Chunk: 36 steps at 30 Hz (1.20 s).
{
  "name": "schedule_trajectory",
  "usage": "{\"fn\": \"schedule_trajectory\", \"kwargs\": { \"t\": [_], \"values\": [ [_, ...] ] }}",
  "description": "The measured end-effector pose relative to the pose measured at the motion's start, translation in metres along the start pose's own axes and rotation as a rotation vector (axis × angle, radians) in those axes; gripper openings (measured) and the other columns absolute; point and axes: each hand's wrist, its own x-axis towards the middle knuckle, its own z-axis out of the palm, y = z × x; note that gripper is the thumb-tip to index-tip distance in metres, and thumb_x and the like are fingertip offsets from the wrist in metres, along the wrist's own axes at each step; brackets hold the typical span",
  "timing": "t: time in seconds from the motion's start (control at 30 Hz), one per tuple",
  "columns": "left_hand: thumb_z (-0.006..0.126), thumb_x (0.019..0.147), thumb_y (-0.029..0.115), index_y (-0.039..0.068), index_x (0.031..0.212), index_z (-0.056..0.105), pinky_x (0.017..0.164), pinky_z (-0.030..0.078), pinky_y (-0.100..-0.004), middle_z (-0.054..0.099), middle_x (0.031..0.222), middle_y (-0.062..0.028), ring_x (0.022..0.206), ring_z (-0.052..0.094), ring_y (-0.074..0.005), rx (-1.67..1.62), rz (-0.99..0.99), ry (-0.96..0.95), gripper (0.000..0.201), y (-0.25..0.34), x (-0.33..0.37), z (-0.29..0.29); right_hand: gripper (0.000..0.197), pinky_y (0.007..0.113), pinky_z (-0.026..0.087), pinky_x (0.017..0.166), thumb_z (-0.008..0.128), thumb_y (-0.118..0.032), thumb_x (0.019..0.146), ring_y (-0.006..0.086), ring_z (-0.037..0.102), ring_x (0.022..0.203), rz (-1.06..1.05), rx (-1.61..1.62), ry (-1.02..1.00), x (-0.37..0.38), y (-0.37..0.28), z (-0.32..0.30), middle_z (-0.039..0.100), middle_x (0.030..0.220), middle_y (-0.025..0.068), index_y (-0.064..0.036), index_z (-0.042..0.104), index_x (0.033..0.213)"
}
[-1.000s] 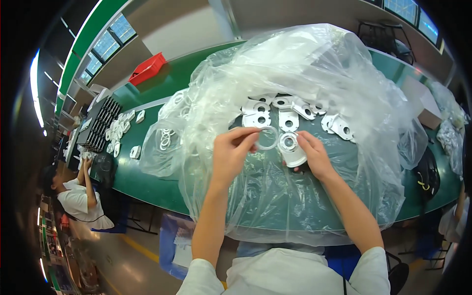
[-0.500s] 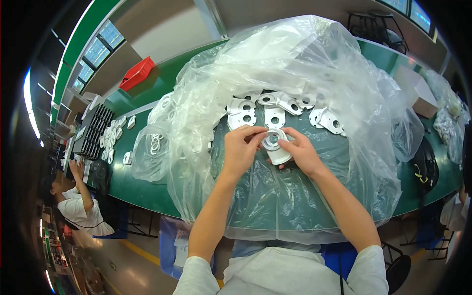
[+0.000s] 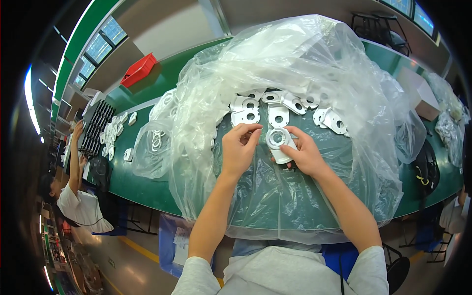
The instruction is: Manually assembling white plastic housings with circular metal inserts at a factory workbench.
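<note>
My right hand (image 3: pixel 306 153) grips a white plastic housing part (image 3: pixel 283 156), thumb on its face and fingers beneath. The part has a round end with a ring-shaped opening and a wider lower end. Just left of it, apart from the part, my left hand (image 3: pixel 239 150) is closed in a pinch; whether a small thing sits between thumb and forefinger cannot be made out. Beyond my hands, several similar white parts (image 3: pixel 279 118) with round holes lie in an arc on the clear plastic sheet (image 3: pixel 255 196), some overlapping.
Bunched clear plastic (image 3: pixel 314 54) rises around the work spot on the green table (image 3: pixel 142 191). At the left are a red bin (image 3: pixel 139 71), white pieces, a stack of black trays (image 3: pixel 93 130) and a co-worker (image 3: pixel 81 204). A white box (image 3: pixel 418 93) stands at right.
My left hand has come off the housing's ring, leaving a gap. My right hand holds the part slightly farther right. The co-worker's arm has reached up toward the black trays.
</note>
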Motion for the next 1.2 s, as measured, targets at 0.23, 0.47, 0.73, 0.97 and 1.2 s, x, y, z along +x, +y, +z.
{"fn": "schedule_trajectory", "kwargs": {
  "t": [0.23,0.47,0.73,0.97,1.2],
  "values": [
    [0.061,0.082,0.002,-0.001,0.092,0.067,0.056,0.045,-0.0207,0.064,0.081,-0.0048,0.062,0.058,-0.0085,0.016,-0.007,-0.038,0.012,0.001,-0.001,0.0,0.036,0.02,0.043,0.044,0.052,-0.003,0.087,0.0138,0.066,0.068,0.017,0.034,0.008,0.0,-0.002,0.001,0.067,0.086,0.0128,-0.0019,0.041,0.121],
    [0.06,0.084,0.004,-0.001,0.095,0.067,0.057,0.046,-0.0208,0.065,0.082,-0.0047,0.063,0.059,-0.0083,-0.045,-0.044,-0.06,0.014,0.001,-0.003,0.001,0.034,0.02,0.043,0.044,0.052,-0.004,0.087,0.014,0.066,0.068,-0.003,0.012,0.049,-0.002,-0.003,0.003,0.067,0.086,0.0126,-0.0018,0.041,0.12],
    [0.063,0.084,0.009,-0.001,0.096,0.066,0.058,0.047,-0.0206,0.066,0.082,-0.0038,0.069,0.06,-0.0082,-0.174,-0.166,-0.203,0.016,0.001,-0.002,-0.003,0.03,0.02,0.044,0.046,0.05,-0.004,0.089,0.0141,0.066,0.074,-0.008,0.037,0.03,-0.002,-0.001,0.004,0.065,0.094,0.012,-0.0017,0.043,0.118],
    [0.063,0.084,0.006,-0.004,0.097,0.065,0.06,0.047,-0.0221,0.065,0.078,-0.0054,0.068,0.06,-0.0094,-0.163,-0.147,-0.193,0.016,0.005,-0.003,-0.002,0.024,0.021,0.045,0.049,0.05,-0.005,0.089,0.0128,0.064,0.079,-0.072,-0.031,0.001,-0.005,0.001,0.004,0.062,0.095,0.0093,-0.0022,0.045,0.112],
    [0.064,0.083,0.005,-0.005,0.091,0.065,0.061,0.05,-0.0227,0.066,0.077,-0.0061,0.067,0.061,-0.0101,-0.228,-0.126,-0.171,0.013,0.008,-0.006,0.001,0.023,0.022,0.047,0.048,0.047,-0.003,0.089,0.0097,0.06,0.07,-0.071,0.078,0.006,-0.005,0.003,0.009,0.06,0.095,0.0078,-0.0037,0.045,0.111]
  ]
}}
